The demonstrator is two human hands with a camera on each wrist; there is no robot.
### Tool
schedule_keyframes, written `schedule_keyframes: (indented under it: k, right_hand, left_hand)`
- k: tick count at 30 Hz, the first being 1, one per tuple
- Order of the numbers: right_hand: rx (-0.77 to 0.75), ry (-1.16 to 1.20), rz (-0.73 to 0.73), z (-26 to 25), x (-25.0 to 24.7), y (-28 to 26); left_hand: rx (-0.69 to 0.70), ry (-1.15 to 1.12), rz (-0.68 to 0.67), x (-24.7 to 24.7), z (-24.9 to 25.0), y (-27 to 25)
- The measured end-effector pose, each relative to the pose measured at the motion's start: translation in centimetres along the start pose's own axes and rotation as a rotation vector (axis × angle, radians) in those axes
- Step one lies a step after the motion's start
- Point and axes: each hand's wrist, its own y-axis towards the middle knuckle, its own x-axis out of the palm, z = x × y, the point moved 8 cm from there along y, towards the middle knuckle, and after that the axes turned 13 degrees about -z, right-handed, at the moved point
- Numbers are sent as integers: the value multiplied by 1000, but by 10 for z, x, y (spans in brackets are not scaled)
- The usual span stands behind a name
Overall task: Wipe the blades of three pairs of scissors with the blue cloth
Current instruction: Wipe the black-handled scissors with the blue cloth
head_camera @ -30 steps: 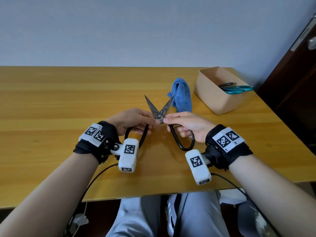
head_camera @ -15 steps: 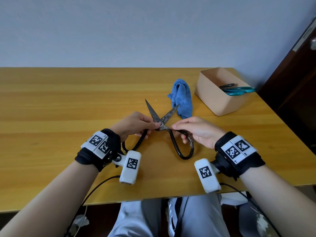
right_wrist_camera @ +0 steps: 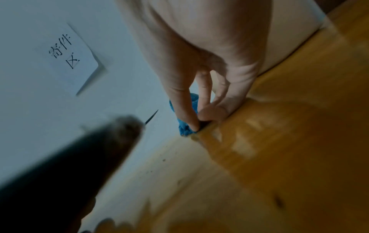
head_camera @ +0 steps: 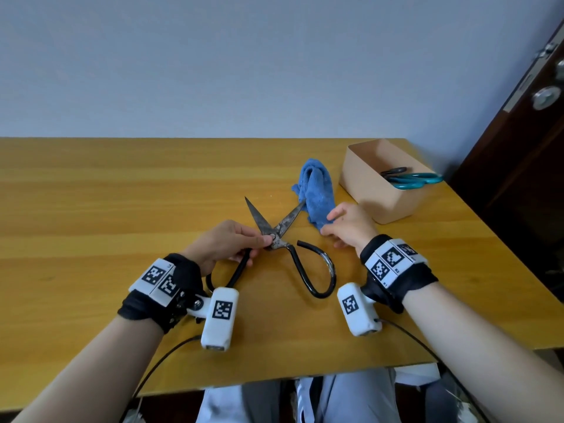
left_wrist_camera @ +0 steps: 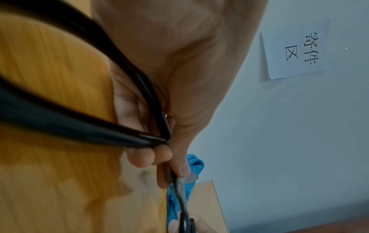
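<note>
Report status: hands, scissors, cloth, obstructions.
Left hand grips the rusty black-handled scissors at the pivot, blades open. Right hand pinches the crumpled blue cloth on the wooden table. Nothing in the way.

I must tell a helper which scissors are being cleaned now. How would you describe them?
On the wooden table, look in front of the tan box, beside the blue cloth. The black scissors lie open, held by the left hand. Unlike the teal pair in the box, they have rusty blades and big loop handles.
</note>
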Motion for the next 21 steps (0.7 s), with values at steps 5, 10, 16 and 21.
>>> schedule_keyframes:
  k: [5,10,16,21]
  right_hand:
    - [-45,182,28,9,-4,1]
    - [-184,506,11,12,-2,-9]
    - [-246,642,-90,5,1,-13]
    - [-299,730,-109,0,7,-13]
  left_hand:
    - [3,-10,4,1,0,0]
    - [-8,-25,17,2,-1,0]
    - [-15,-19,17,3,0,0]
    - [-13,-12,12,3,0,-2]
